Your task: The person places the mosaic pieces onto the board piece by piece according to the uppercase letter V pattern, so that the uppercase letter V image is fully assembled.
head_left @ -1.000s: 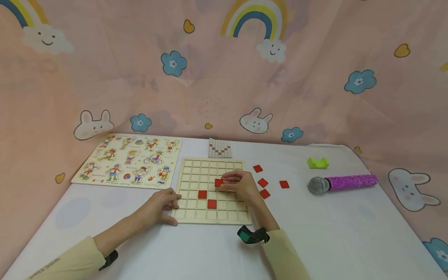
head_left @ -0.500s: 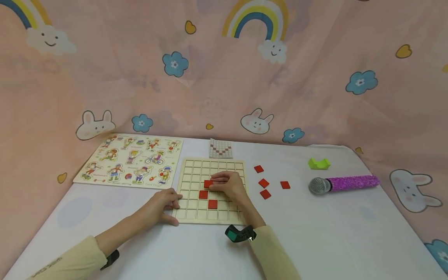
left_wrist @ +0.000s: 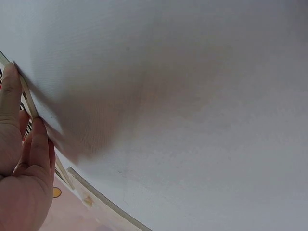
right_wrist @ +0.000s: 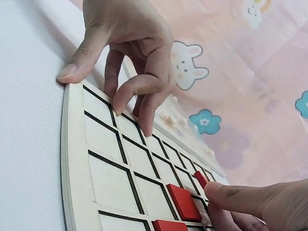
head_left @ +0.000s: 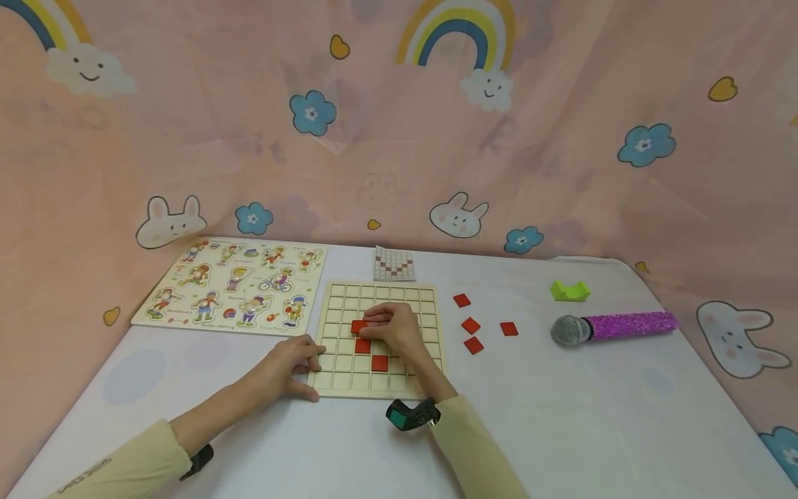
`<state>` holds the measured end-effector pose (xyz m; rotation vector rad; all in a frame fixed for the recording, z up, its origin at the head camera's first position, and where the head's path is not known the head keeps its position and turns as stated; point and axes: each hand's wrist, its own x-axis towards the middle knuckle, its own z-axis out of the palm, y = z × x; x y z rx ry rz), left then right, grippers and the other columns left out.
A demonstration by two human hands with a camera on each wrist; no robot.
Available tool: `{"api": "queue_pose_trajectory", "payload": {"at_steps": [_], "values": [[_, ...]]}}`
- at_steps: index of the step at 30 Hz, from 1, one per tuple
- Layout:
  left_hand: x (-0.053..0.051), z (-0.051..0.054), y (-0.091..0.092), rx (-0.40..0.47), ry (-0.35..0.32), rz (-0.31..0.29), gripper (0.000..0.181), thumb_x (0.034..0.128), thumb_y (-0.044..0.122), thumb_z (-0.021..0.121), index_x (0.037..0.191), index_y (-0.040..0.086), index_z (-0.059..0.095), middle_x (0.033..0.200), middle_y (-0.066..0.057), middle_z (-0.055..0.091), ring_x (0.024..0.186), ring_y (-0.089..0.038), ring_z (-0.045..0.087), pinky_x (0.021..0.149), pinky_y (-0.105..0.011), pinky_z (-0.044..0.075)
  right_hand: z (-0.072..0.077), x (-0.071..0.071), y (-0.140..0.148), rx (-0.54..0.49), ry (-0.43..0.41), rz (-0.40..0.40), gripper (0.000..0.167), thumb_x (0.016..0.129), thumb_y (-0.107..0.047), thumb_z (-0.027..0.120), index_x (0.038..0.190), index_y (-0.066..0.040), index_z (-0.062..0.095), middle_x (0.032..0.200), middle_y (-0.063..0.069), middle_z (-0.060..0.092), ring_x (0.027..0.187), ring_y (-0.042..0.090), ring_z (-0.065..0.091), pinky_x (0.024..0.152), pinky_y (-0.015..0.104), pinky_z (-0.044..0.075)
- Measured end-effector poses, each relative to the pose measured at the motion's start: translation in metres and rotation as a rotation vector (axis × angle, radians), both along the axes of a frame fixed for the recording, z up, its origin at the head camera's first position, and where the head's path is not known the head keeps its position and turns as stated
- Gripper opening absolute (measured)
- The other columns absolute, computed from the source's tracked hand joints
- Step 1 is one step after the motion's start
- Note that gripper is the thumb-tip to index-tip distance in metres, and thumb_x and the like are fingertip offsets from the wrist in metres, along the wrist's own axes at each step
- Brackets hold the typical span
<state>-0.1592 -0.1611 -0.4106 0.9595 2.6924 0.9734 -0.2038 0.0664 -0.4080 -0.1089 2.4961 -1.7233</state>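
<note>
A wooden grid board [head_left: 340,382] lies at the middle of the table. My left hand [head_left: 288,364] holds its near left corner, thumb at the front edge and bent fingers at the left side. Over the grid, my right hand [head_left: 399,331] pinches a small red square tile [head_left: 358,326], which looks tilted in the right wrist view. Just nearer, one red tile [head_left: 363,346] sits in a cell, and another red tile [head_left: 379,363] lies diagonally to its right. A pattern card [head_left: 394,265] with red squares in a V stands behind the board.
Several loose red tiles [head_left: 470,325] lie right of the board. Further right are a purple microphone [head_left: 630,326] and a green cradle-shaped block [head_left: 569,291]. A picture puzzle board [head_left: 231,285] lies at the back left, before a pink patterned cloth [head_left: 368,159].
My right hand has moved left across the grid with the pinched red tile, now just beyond the upper of the two seated tiles. The left hand has stayed in place.
</note>
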Motion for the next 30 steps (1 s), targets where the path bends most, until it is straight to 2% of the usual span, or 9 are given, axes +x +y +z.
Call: {"api": "queue_pose_trajectory", "payload": {"at_steps": [7, 23, 30], "values": [[0.0, -0.002, -0.001, 0.021, 0.005, -0.008, 0.035, 0.0599, 0.017, 0.089, 0.075, 0.01, 0.059, 0.106, -0.013, 0.062, 0.104, -0.035, 0.058, 0.082, -0.029, 0.055, -0.003, -0.002, -0.007, 0.027, 0.002, -0.019, 0.026, 0.073, 0.0, 0.081, 0.097, 0.002, 0.07, 0.092, 0.013, 0.072, 0.084, 0.022, 0.07, 0.075, 0.029, 0.057], [0.0, -0.004, -0.001, 0.011, 0.025, -0.002, 0.034, 0.06, 0.018, 0.089, 0.075, 0.011, 0.06, 0.108, -0.013, 0.062, 0.104, -0.033, 0.058, 0.086, -0.034, 0.053, -0.003, -0.003, -0.017, 0.031, 0.055, 0.009, 0.026, 0.072, 0.004, 0.08, 0.095, 0.004, 0.069, 0.09, 0.015, 0.071, 0.078, 0.023, 0.07, 0.07, 0.027, 0.058], [0.001, -0.004, -0.002, 0.023, 0.029, -0.01, 0.034, 0.0603, 0.017, 0.089, 0.076, 0.009, 0.06, 0.107, -0.013, 0.062, 0.103, -0.033, 0.058, 0.085, -0.032, 0.054, -0.003, -0.004, -0.018, 0.037, 0.026, 0.013, 0.028, 0.072, 0.005, 0.08, 0.098, 0.004, 0.069, 0.091, 0.014, 0.071, 0.08, 0.022, 0.07, 0.072, 0.027, 0.058]]}}
